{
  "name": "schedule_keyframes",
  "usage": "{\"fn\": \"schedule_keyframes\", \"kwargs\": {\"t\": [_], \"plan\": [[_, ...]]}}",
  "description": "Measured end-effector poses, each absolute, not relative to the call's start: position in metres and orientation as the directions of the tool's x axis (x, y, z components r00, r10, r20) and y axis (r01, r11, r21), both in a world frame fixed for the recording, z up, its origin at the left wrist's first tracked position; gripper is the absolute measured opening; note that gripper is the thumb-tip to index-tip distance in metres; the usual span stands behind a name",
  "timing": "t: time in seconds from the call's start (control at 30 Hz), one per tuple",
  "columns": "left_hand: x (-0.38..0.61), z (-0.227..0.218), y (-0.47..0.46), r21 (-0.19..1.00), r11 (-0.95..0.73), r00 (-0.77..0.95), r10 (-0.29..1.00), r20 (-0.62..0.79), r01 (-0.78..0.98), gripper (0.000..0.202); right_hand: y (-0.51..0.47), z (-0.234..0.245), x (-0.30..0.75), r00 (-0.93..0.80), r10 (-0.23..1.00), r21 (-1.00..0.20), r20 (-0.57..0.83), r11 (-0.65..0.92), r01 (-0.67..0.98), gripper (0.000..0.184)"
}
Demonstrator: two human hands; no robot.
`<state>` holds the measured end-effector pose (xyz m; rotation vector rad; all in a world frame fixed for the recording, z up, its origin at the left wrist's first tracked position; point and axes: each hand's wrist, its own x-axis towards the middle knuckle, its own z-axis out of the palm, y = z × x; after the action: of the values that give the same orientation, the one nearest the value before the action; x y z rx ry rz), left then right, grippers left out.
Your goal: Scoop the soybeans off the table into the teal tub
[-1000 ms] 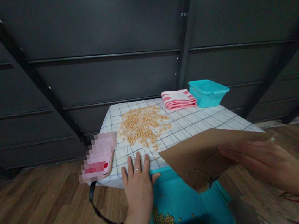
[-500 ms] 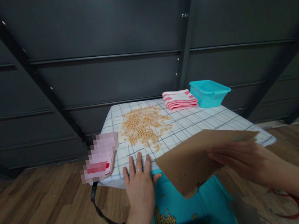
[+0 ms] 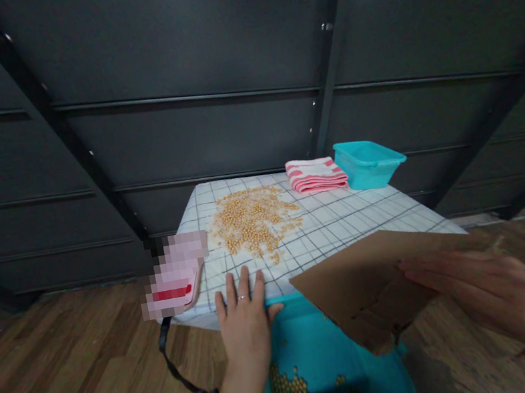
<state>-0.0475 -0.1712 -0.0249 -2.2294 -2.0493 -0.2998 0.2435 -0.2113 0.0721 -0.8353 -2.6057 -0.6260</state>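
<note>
Two hands are working at the table (image 3: 348, 222) edge: left hand (image 3: 246, 335) lying flat, open, touching teal tub (image 3: 323, 365); right hand (image 3: 483, 293) gripping cardboard sheet (image 3: 359, 281) above it.

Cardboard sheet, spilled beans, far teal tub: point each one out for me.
cardboard sheet (image 3: 354, 288): head view, middle of its brown face.
spilled beans (image 3: 250, 215): head view, centre of the pile.
far teal tub (image 3: 365, 176): head view, its front wall.
</note>
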Motion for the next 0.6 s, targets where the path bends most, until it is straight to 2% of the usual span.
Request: {"fn": "schedule_keyframes", "kwargs": {"t": [0.13,0.37,0.6], "plan": [[-0.047,-0.026,-0.172,0.051,-0.093,0.079,0.971,0.224,0.994,0.050,-0.208,0.069,0.245,-0.786,0.443,0.381,0.431,0.700,0.603,0.045],[-0.046,-0.029,-0.172,0.036,-0.091,0.081,0.971,0.224,0.995,0.052,-0.186,0.054,0.245,-0.786,0.419,0.448,0.454,0.655,0.608,0.033],[-0.046,-0.028,-0.173,0.018,-0.088,0.080,0.964,0.254,0.996,0.052,-0.155,0.044,0.251,-0.747,0.479,0.393,0.461,0.645,0.656,0.046]]}}
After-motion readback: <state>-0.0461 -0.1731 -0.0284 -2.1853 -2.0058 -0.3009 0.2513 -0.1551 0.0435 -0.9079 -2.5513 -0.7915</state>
